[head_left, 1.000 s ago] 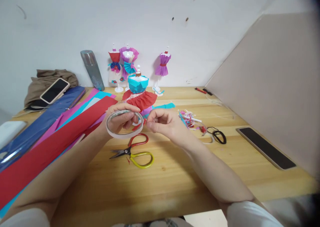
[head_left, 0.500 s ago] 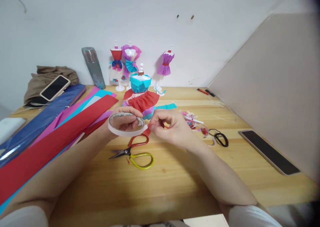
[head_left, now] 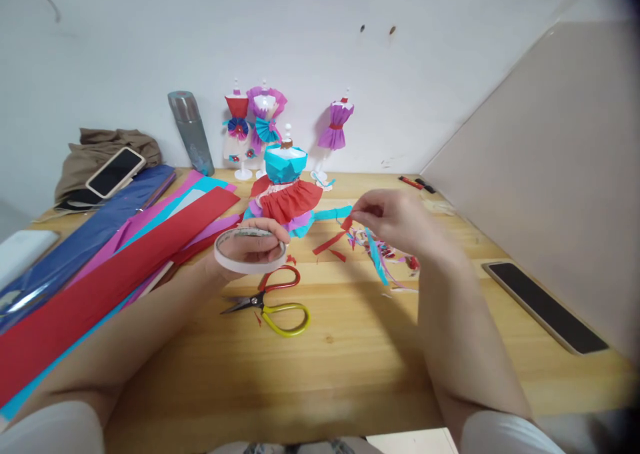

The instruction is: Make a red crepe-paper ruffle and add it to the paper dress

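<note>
Wooden table point(head_left: 345, 374), tape roll point(head_left: 246, 265) in left grip point(head_left: 253, 243)

The tape roll point(head_left: 249, 266) is white, the scissors point(head_left: 257, 301) red- and yellow-handled.

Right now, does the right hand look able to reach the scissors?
Probably yes: the scissors lie on the table, yellow handle uncovered, though the right hand seems to be pinching a red scrap.

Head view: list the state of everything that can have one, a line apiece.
Tape roll: gripped in the left hand
Red paper scrap: pinched in the right hand
Scissors: lying flat, blades parted
Bottle: standing, cap on
Left phone: face up, screen dark
Right phone: face up, screen dark
Front mannequin: upright, clothed
Brown cloth: crumpled
</note>
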Demonstrator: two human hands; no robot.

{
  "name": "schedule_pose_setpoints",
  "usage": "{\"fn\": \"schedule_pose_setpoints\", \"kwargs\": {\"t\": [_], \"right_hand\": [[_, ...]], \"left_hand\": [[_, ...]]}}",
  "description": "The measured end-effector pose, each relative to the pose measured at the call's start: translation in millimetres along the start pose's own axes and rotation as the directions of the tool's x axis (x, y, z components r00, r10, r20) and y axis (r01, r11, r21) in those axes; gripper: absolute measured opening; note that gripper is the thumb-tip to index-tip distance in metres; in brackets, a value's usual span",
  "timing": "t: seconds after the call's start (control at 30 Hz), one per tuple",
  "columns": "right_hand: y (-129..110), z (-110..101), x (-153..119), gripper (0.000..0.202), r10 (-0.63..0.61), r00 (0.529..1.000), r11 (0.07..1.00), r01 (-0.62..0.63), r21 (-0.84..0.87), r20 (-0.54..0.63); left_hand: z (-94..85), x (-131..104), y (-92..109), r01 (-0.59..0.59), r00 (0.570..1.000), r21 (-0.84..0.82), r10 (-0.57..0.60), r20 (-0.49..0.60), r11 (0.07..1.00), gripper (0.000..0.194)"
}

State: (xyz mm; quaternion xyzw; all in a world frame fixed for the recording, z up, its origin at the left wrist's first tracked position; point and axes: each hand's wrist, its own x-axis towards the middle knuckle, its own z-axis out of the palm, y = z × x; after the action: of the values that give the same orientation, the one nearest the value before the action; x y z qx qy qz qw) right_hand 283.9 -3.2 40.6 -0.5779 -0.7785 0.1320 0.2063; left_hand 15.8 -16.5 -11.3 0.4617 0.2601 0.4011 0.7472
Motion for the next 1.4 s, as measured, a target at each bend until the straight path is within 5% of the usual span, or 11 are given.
{"fn": "schedule_pose_setpoints", "kwargs": {"t": [0.1, 0.27, 0.4, 0.5, 0.63, 0.77, 0.87, 1.0, 1.13, 1.27, 1.4], "right_hand": [[26, -3, 9, 0.029, 0.165, 0.925, 0.957, -0.065, -0.284, 0.344], [47, 15, 25, 0.018, 0.330, 0.882, 0.863, -0.136, -0.486, 0.338], [36, 19, 28, 0.011, 0.251, 0.892, 0.888, -0.058, -0.457, 0.376], [29, 17, 25, 0.026, 0.222, 0.891, 0.890, -0.020, -0.455, 0.396], [22, 14, 21, 0.013, 0.153, 0.908, 0.918, 0.014, -0.395, 0.390], [-1, 17, 8, 0.012, -0.214, 0.850, 0.977, 0.174, 0.127, 0.481], [-26, 29, -6, 0.034, -0.413, 0.835, 0.853, 0.214, 0.476, 0.364], [-46, 46, -17, 0.040, -0.311, 0.916, 0.788, 0.098, 0.608, 0.255], [-49, 50, -20, 0.026, -0.288, 0.920, 0.826, 0.099, 0.555, 0.266], [-51, 47, -21, 0.021, -0.307, 0.948, 0.873, 0.244, 0.421, 0.087], [-49, 45, -21, 0.024, -0.447, 0.894, 0.832, 0.401, 0.384, 0.037]], "left_hand": [[-4.1, 4, -7, 0.007, 0.998, -0.100, 0.000, 0.060, 0.995, 0.024], [-12.8, 9, -23, 0.007, 0.997, -0.162, 0.007, 0.083, 0.987, 0.020], [-14.9, 9, -28, 0.020, 0.996, -0.179, -0.005, 0.086, 0.984, 0.018], [-14.5, 8, -30, 0.018, 0.999, -0.187, -0.009, 0.050, 0.982, 0.019], [-14.0, 9, -33, 0.001, 0.999, -0.188, 0.006, 0.037, 0.982, 0.022], [-13.2, 10, -34, -0.010, 0.997, -0.174, 0.023, 0.070, 0.985, 0.022], [-11.6, 9, -33, -0.033, 0.997, -0.153, 0.044, 0.068, 0.988, 0.022], [-8.6, 9, -32, -0.032, 0.998, -0.118, 0.038, 0.050, 0.992, 0.025], [-7.2, 8, -32, -0.011, 0.999, -0.104, 0.014, 0.029, 0.994, 0.027], [-8.7, 9, -35, -0.001, 1.000, -0.095, 0.001, 0.004, 0.995, 0.026], [-9.7, 11, -35, 0.013, 1.000, -0.128, -0.013, 0.006, 0.992, 0.025]]}}
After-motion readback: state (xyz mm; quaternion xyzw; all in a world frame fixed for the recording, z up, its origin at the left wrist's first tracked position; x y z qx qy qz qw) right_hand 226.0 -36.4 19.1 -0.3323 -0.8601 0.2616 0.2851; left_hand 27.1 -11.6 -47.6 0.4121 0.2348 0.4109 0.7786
